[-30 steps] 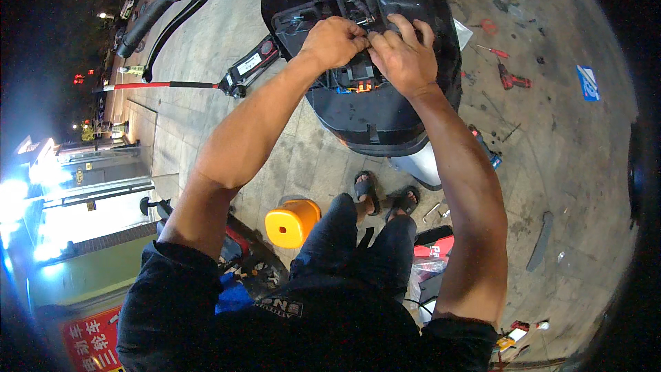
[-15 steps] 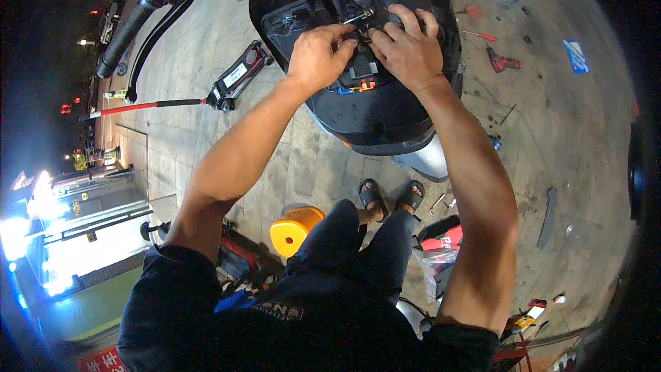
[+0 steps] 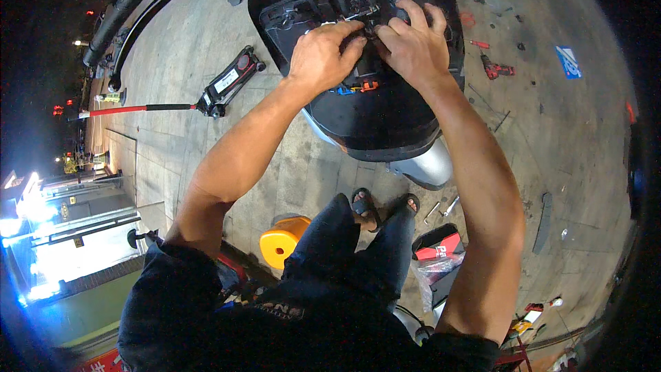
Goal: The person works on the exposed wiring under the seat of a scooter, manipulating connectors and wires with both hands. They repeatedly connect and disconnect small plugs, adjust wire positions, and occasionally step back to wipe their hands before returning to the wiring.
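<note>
Both my hands work inside the black plastic housing of a vehicle (image 3: 372, 124), among dark cables and fittings. My left hand (image 3: 322, 56) has its thumb and fingers bent toward a small part near the middle, hidden by the fingertips. Beside it, my right hand (image 3: 418, 55) curls its index finger and thumb into the same spot, the outer fingers raised over the right side; what they grip cannot be made out. Just below the hands lie orange connectors (image 3: 366, 87) and blue ones (image 3: 348, 89). A black handlebar grip (image 3: 110, 24) is at the upper left.
A floor jack (image 3: 227, 83) with a red handle stands left. Below are a yellow stool (image 3: 281, 244), my sandaled feet and a red-black case (image 3: 438, 248). A red drill (image 3: 497, 69), loose tools and a blue packet (image 3: 569, 62) lie on the floor at right.
My left hand has shifted down and left within the housing, its thumb now farther from the fingertips. My right hand stays at nearly the same spot. The view has shifted slightly.
</note>
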Available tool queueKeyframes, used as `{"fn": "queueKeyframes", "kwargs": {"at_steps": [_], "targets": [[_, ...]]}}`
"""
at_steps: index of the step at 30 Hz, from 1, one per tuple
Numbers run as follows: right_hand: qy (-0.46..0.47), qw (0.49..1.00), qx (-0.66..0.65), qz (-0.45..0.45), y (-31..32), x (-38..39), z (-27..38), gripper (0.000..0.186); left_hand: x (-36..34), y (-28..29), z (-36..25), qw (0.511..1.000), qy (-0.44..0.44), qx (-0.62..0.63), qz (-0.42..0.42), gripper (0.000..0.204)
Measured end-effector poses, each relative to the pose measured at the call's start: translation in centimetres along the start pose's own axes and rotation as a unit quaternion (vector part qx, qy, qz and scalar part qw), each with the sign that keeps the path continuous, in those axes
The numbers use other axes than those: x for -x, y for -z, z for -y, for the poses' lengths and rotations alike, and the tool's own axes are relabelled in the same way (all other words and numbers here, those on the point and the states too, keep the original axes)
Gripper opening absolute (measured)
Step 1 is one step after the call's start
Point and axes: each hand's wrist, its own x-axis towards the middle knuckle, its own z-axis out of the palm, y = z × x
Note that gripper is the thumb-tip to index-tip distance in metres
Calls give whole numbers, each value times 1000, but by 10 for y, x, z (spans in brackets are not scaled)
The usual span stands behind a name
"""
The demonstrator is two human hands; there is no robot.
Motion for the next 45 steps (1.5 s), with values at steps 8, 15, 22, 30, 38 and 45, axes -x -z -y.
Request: {"fn": "queueKeyframes", "kwargs": {"at_steps": [8, 15, 22, 30, 38, 45], "targets": [[6, 1000, -7, 22, 2, -3, 0, 9, 5, 4, -13, 992, 9, -116, 54, 51], [-4, 997, 25, 74, 3, -6, 2, 11, 3, -8, -10, 995, 42, -89, 20, 50], [30, 994, 4, 105, 1, -13, 5, 15, 8, 0, -9, 991, 116, -48, 49, 48], [36, 997, 11, 73, 0, -14, 5, 14, 14, -4, -1, 995, 95, -33, -3, 45], [35, 997, -8, 63, 0, -12, 2, 14, 16, -6, -2, 995, 99, -31, 0, 44], [27, 997, -5, 75, 1, -14, 3, 15, 14, -5, -7, 993, 111, -35, 10, 43]]}}
